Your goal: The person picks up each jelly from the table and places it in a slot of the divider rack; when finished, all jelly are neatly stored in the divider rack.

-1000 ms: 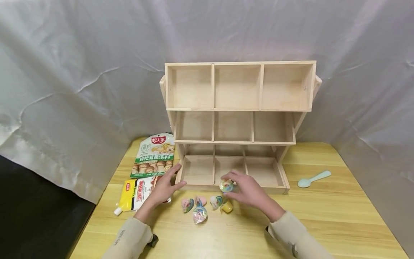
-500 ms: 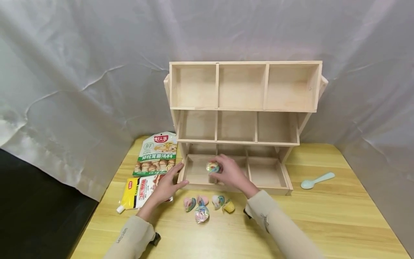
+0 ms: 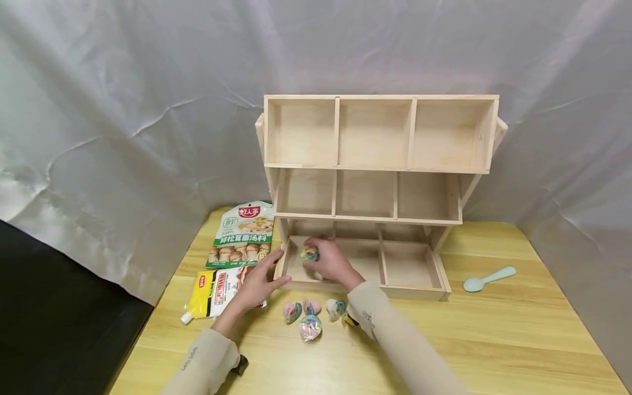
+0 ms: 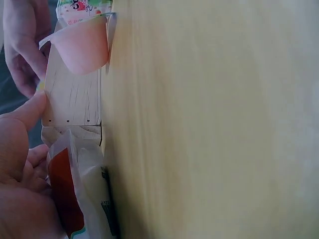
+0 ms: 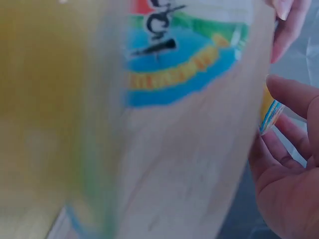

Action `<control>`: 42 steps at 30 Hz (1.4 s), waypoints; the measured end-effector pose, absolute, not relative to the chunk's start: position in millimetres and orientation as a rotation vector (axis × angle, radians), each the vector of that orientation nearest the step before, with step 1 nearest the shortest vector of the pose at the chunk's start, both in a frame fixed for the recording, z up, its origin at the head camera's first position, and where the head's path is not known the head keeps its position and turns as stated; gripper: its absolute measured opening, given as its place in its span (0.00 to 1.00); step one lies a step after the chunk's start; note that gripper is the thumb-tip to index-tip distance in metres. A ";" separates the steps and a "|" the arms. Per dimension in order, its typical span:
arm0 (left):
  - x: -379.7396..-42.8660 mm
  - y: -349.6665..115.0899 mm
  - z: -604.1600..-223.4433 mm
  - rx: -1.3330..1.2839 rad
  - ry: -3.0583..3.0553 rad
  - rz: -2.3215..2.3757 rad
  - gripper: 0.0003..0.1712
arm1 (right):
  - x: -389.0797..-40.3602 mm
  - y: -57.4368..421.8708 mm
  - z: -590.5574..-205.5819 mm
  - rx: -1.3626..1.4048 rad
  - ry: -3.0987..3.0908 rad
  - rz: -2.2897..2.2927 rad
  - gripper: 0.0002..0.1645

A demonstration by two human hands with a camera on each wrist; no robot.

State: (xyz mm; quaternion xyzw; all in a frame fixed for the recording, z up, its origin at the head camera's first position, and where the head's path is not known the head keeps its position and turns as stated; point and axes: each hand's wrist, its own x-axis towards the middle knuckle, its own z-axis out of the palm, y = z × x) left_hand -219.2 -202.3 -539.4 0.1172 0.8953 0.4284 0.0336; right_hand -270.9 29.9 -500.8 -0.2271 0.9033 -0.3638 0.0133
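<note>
Held cup (image 3: 309, 253) moved left; wood-grain table (image 3: 508, 334), creased grey sheeting (image 3: 385, 49) behind.

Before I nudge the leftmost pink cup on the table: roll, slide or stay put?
The pink cup lies on its side and tapers, so it'd probably roll in an arc. Its lid juts past the wall, which might check that. The wall looks smooth, so possibly slippery.

The right hand (image 3: 329, 260) now holds the wrapped cup (image 3: 309, 253) farther left, at the bottom-left compartment (image 3: 296, 272); the right sleeve (image 3: 382, 318) partly hides the yellow cup (image 3: 346, 318).
</note>
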 end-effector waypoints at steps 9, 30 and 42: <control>-219.3 -201.1 -540.2 0.380 2.756 1.319 0.47 | -275.3 25.8 -514.3 -0.709 2.887 -1.000 0.28; -218.7 -200.4 -541.1 0.384 2.758 1.304 0.47 | -274.0 22.3 -513.5 -0.733 2.898 -0.772 0.32; -218.7 -203.9 -540.5 0.369 2.761 1.295 0.46 | -269.1 31.0 -502.4 -0.835 2.854 -0.824 0.35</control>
